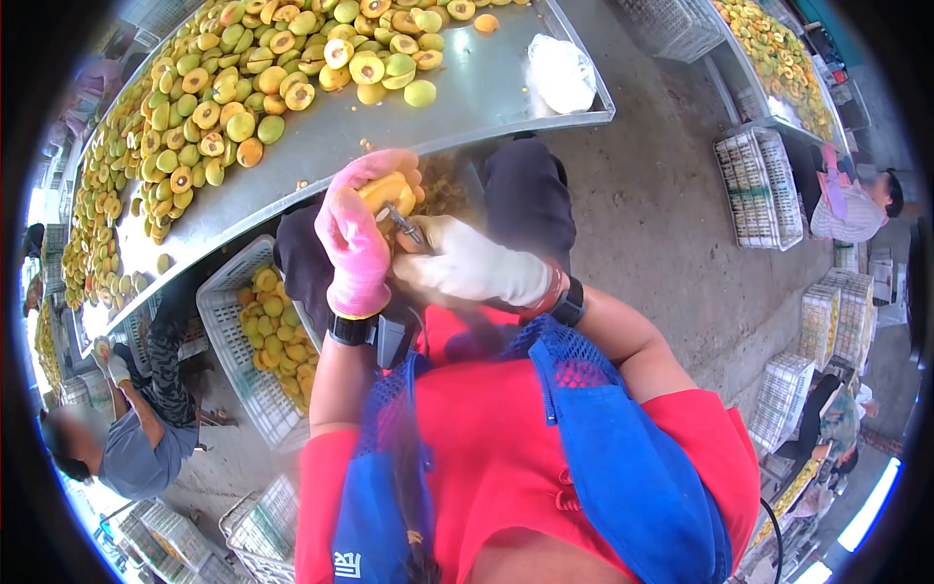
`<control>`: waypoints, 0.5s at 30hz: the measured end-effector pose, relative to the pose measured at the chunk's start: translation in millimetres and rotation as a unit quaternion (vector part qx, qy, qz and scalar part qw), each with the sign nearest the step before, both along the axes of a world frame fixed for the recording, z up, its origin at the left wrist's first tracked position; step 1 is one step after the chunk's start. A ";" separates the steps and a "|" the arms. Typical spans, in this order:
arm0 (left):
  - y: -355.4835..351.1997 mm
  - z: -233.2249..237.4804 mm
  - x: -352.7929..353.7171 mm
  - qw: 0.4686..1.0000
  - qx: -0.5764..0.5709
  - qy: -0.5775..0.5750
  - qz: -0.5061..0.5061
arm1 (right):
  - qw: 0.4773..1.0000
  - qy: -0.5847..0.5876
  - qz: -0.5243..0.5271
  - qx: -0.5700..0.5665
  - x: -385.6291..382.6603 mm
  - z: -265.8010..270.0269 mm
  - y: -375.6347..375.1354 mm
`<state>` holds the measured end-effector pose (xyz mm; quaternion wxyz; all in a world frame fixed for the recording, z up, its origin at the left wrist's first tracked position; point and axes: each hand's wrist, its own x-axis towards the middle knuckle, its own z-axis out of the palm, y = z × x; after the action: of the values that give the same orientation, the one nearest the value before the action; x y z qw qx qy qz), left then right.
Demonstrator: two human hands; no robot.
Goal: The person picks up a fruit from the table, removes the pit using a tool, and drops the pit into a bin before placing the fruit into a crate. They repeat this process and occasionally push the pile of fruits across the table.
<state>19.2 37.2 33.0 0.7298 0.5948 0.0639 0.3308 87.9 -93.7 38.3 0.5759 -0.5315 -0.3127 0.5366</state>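
Note:
My left hand (355, 229), in a pink glove, is wrapped round a yellow-orange fruit (389, 193) in front of the table edge. Beside it my right hand (467, 261), in a white glove, grips a small metal tool (404, 224) whose tip lies against the fruit. Both hands are close together over my lap. On the metal table (389, 122) above them lies a large heap of fruit halves (233, 88), green and orange, several with a brown centre showing.
A crate (236, 362) of yellow fruit stands below the table at left. A white bag (561, 74) lies near the table's right corner. A person (146, 438) sits at left, another (846, 209) at right by a white crate (757, 190).

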 end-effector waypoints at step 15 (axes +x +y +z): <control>2.9 -9.3 1.7 0.996 0.075 -0.038 0.009 | 0.992 -0.119 0.001 0.043 2.1 -13.4 0.1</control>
<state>20.9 40.2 23.7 0.6824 0.6342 0.0163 0.3632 90.0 -93.6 24.8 0.5568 -0.5661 -0.4024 0.4557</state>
